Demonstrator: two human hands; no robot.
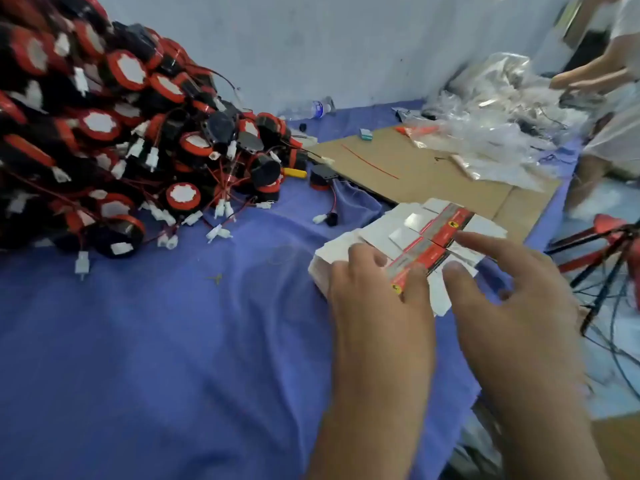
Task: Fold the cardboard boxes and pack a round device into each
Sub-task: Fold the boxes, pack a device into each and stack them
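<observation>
A stack of flat, unfolded boxes (412, 226), white with a red and grey printed strip, lies on the blue cloth (173, 341) right of centre. My left hand (377, 306) rests on the near left part of the stack, its fingertips on the white card and the red strip. My right hand (509, 292) hovers over the stack's right side with fingers spread, its fingertips at or just above the card. A big heap of round black and red devices (114, 133) with red wires and white plugs fills the left and back left.
A flat brown cardboard sheet (415, 168) lies behind the stack. Crumpled clear plastic bags (502, 116) pile at the back right, where another person's arm (595, 71) reaches in. One loose round device (322, 178) and a plastic bottle (318, 109) lie near the wall. Red and black cables (609, 258) hang at the right edge.
</observation>
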